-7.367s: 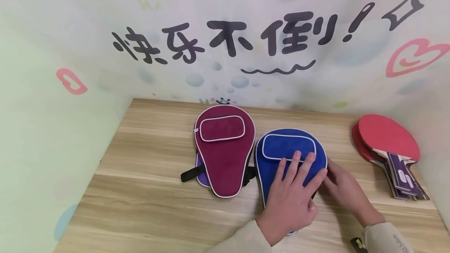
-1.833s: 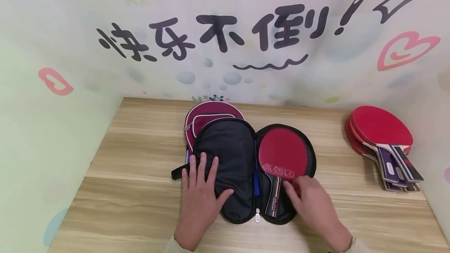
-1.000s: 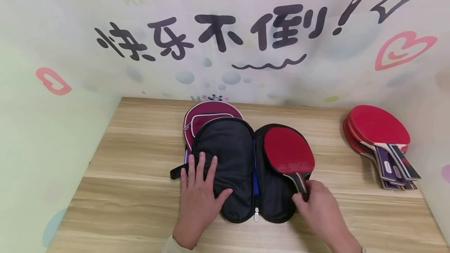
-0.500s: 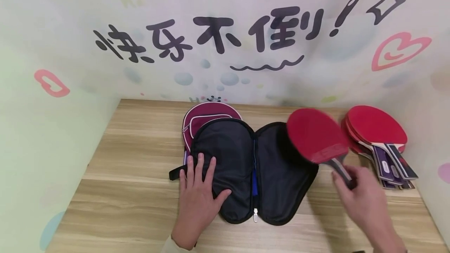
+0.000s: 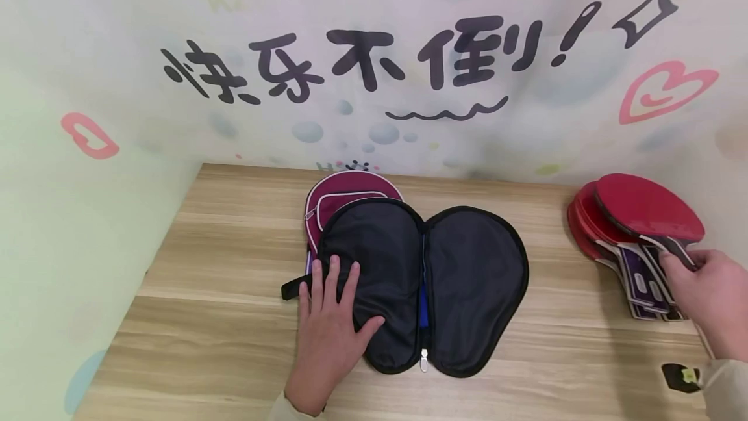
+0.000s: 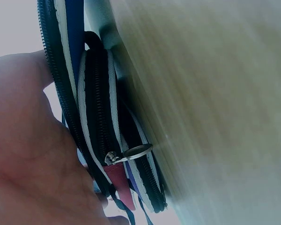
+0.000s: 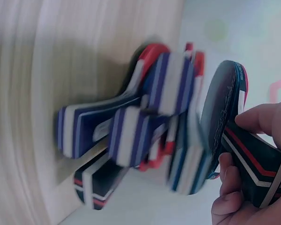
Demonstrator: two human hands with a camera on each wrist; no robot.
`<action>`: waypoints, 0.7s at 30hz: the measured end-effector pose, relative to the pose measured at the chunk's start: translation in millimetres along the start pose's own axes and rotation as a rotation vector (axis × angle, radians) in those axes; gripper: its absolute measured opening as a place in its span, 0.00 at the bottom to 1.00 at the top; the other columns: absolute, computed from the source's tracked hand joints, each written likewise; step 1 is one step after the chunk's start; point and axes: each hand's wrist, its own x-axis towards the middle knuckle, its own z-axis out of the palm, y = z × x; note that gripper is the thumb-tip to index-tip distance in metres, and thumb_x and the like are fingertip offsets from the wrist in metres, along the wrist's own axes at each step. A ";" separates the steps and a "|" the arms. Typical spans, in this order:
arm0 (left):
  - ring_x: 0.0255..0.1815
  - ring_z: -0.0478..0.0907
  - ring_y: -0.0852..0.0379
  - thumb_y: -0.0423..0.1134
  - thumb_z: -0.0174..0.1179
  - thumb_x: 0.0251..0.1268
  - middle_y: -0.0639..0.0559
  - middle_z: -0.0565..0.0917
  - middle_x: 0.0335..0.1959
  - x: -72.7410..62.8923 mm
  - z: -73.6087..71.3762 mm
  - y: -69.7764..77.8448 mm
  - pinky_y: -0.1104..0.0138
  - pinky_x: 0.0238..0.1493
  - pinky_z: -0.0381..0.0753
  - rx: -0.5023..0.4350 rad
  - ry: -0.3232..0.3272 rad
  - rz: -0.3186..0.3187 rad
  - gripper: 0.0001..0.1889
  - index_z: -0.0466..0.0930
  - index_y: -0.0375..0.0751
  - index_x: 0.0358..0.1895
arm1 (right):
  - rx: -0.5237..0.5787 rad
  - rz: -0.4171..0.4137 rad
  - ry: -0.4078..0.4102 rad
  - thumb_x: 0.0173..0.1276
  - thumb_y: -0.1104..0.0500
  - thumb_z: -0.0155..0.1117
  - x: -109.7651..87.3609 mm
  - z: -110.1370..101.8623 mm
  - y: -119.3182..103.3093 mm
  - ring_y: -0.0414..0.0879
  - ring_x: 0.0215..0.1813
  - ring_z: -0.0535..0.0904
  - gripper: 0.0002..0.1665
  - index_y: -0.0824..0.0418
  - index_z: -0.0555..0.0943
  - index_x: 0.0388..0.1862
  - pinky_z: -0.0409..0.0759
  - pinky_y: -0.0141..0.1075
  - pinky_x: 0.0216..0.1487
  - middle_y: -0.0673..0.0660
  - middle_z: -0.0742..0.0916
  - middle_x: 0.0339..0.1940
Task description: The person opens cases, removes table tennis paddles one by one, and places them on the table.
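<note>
My left hand [image 5: 330,333] rests with spread fingers on the black lining of an unzipped paddle case [image 5: 476,284], whose two halves lie unfolded on the table. In the left wrist view its blue outside [image 6: 75,33] shows above a zipped maroon case [image 6: 119,180]. At the far right my right hand [image 5: 715,294] grips a red table tennis paddle [image 5: 651,206] by its handle. The blade overlaps a stack of red paddles [image 5: 584,236] in the head view. In the right wrist view the held paddle's dark side [image 7: 220,101] stands apart from the stacked handles [image 7: 131,136].
Under the left half of the black-lined case lie the maroon case and a purple edge [image 5: 308,264] of another. A black strap [image 5: 295,286] sticks out leftward. The wooden table [image 5: 222,343] meets a printed wall [image 5: 263,135] behind and another at right, close to the paddles.
The blue case, closed at first, has been unfolded. My right hand has lifted the paddle out of its right half and carried it rightward over the stack. My left hand stays on the lining.
</note>
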 end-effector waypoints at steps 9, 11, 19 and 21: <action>0.86 0.42 0.36 0.71 0.59 0.62 0.43 0.52 0.85 -0.2 -0.4 -0.7 0.35 0.79 0.52 -0.003 0.019 0.002 0.48 0.55 0.56 0.82 | -0.077 0.015 -0.042 0.75 0.49 0.52 10.5 14.7 16.7 0.66 0.34 0.80 0.35 0.84 0.70 0.57 0.69 0.39 0.24 0.81 0.82 0.43; 0.86 0.42 0.36 0.71 0.60 0.62 0.43 0.53 0.85 -0.3 -1.8 -0.7 0.34 0.79 0.53 0.002 0.024 0.004 0.48 0.55 0.56 0.82 | -0.091 0.005 -0.036 0.74 0.48 0.52 10.1 15.7 16.8 0.70 0.38 0.80 0.35 0.83 0.71 0.57 0.69 0.45 0.28 0.81 0.82 0.44; 0.86 0.42 0.36 0.71 0.58 0.64 0.43 0.52 0.85 -0.9 -3.6 0.7 0.36 0.80 0.53 0.003 0.005 0.006 0.47 0.55 0.56 0.82 | -0.055 0.012 -0.052 0.72 0.53 0.51 5.7 12.4 12.2 0.66 0.31 0.80 0.35 0.85 0.68 0.60 0.69 0.37 0.22 0.83 0.81 0.42; 0.86 0.42 0.36 0.71 0.58 0.63 0.43 0.52 0.85 -1.3 -2.4 1.1 0.35 0.80 0.52 0.002 0.007 0.004 0.47 0.55 0.56 0.82 | -0.041 0.011 -0.053 0.71 0.53 0.52 5.9 11.5 11.7 0.65 0.30 0.80 0.35 0.86 0.68 0.60 0.68 0.35 0.20 0.83 0.81 0.41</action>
